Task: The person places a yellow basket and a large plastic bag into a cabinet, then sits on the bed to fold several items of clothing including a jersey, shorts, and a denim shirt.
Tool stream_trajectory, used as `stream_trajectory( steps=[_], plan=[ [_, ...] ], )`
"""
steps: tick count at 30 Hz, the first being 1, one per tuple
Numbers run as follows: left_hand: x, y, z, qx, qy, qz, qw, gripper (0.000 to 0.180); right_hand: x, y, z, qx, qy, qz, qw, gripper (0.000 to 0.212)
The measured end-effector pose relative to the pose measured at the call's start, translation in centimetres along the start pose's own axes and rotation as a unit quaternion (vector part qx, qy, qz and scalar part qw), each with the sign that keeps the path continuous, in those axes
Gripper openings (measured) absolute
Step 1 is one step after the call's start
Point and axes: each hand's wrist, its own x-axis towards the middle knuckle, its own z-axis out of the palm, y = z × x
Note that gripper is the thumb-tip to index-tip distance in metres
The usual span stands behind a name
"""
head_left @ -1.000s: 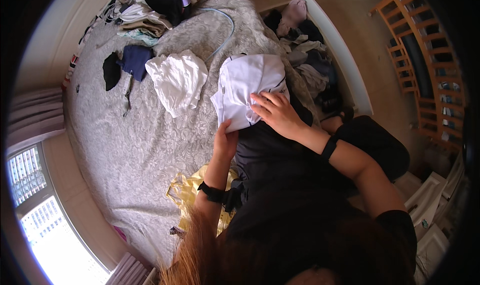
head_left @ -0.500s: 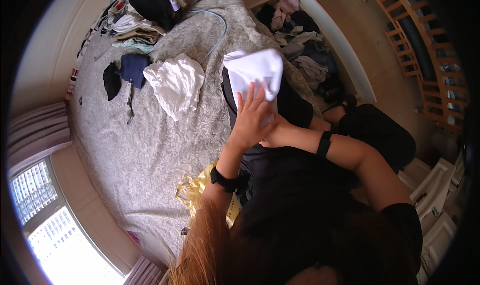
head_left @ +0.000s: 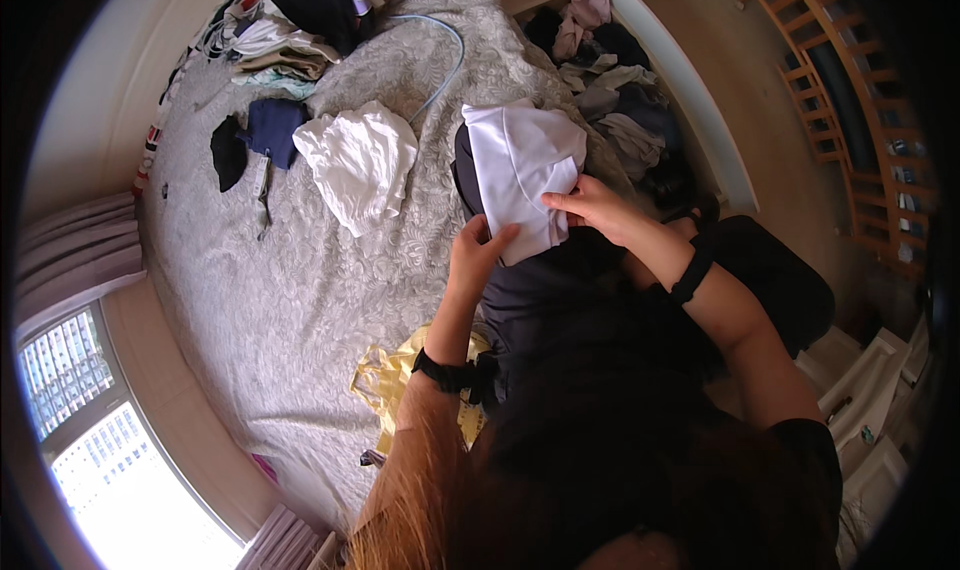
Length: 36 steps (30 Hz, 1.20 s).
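Note:
A white folded cloth garment lies across my dark-clad lap, its exact kind unclear. My left hand pinches its near left corner between thumb and fingers. On its right edge, my right hand grips the fabric, thumb on top and fingers partly hidden beneath. To the left on the bed rests a crumpled white garment with a gathered edge. Beyond it are a navy folded cloth and a small black cloth.
The grey patterned bedspread spreads to my left. A yellow bag lies by my left forearm. Folded clothes are stacked at the far left. An open box of clothes stands at the far right, near a wooden rack.
My hands were together over the white garment and have moved apart to its left corner and right edge. The garment now lies spread flatter and wider.

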Motion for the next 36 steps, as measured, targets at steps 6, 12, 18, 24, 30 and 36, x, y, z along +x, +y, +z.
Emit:
stream_trajectory(
  steps=[6,12,18,24,30,36],
  plan=[
    [-7.6,5.9,-11.1,-0.439,0.008,0.005,0.898,0.036,-1.9,-4.4,15.6,0.158,-0.026,0.02,0.987,0.047],
    [-17.5,12.9,-24.2,-0.245,0.141,0.124,0.951,0.057,-2.3,-7.4,31.5,-0.003,-0.164,0.055,0.985,0.051],
    [-18.4,-4.7,-41.0,-0.027,0.375,-0.079,0.923,0.077,0.6,-9.3,36.1,-0.3,-0.375,0.094,0.872,0.041],
    [-9.8,-14.1,-36.6,0.47,0.46,-0.185,0.73,0.087,6.9,-11.5,27.2,-0.244,-0.219,0.013,0.945,0.049],
    [-4.4,-14.7,-28.5,0.431,0.244,-0.25,0.832,0.094,15.9,-12.6,10.6,-0.296,0.077,-0.117,0.945,0.062],
    [12.4,0.3,-30.4,0.382,0.23,-0.023,0.895,0.093,30.2,-18.2,-1.4,-0.567,0.113,0.015,0.816,0.141]
  ],
)
